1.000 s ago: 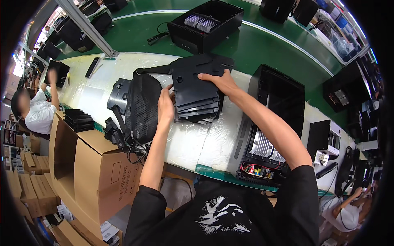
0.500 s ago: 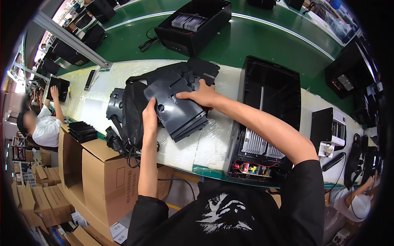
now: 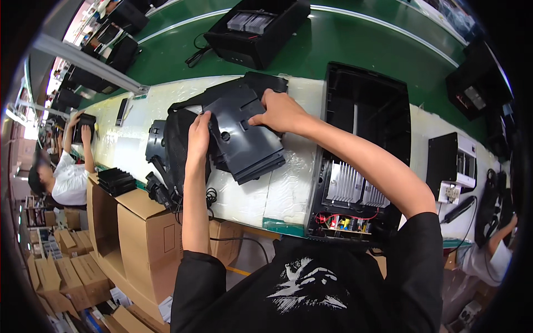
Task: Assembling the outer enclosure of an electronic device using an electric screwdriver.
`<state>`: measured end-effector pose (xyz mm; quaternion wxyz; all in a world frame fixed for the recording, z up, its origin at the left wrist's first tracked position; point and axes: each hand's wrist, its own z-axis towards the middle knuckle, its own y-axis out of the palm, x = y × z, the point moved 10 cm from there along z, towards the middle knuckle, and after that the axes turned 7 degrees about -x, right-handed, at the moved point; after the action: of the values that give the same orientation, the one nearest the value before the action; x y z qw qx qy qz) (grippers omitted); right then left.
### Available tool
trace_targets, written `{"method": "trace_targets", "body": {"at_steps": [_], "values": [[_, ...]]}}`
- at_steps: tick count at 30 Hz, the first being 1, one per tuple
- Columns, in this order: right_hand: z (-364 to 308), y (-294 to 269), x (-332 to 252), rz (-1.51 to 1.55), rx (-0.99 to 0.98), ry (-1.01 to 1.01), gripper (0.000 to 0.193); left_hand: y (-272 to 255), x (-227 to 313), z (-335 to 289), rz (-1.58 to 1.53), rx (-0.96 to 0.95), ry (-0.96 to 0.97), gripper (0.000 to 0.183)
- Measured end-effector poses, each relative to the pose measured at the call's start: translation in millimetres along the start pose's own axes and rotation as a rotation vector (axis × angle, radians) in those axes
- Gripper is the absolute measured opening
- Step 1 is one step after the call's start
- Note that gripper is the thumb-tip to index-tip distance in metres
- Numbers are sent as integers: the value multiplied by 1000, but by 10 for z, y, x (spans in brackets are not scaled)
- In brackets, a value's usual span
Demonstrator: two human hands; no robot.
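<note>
— Where the left side is crowded, what bounds you?
— Open carton point(image 3: 161, 238) beside the near edge of the bench point(image 3: 291, 191); then the black mesh bag point(image 3: 176, 136), close by your left hand point(image 3: 198, 136). Little room there.
— And your grip?
— Left hand set at the left edge of the black panel stack point(image 3: 250, 145); fingers partly hidden, cannot tell whether they close. Stack lies between your hands, over the bench, lower edges uneven. Right hand point(image 3: 282, 112) clamped on its far right edge, thumb on top.
— Step, judged?
— Evening up the panels. Your next move probably calls for matched pressure from both sides, lest sheets slide.
— Room rightward?
— Bare bench strip, then the open black housing point(image 3: 366, 105); mind its raised wall.
</note>
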<state>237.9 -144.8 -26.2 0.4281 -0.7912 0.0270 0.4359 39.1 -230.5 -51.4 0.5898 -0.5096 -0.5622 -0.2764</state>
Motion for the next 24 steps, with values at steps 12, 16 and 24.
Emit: {"method": "trace_targets", "body": {"at_steps": [12,16,24], "values": [[26,-61,318,827,140,-44,40,23,723,53,464,210,248,59],[-364,-510,109,1035,286,-87,45,67,873,-417,-64,162,287,56],[-1580,-1265,187,1112,340,-317,57,1139,1479,-990,-687,-231,399,57]]}}
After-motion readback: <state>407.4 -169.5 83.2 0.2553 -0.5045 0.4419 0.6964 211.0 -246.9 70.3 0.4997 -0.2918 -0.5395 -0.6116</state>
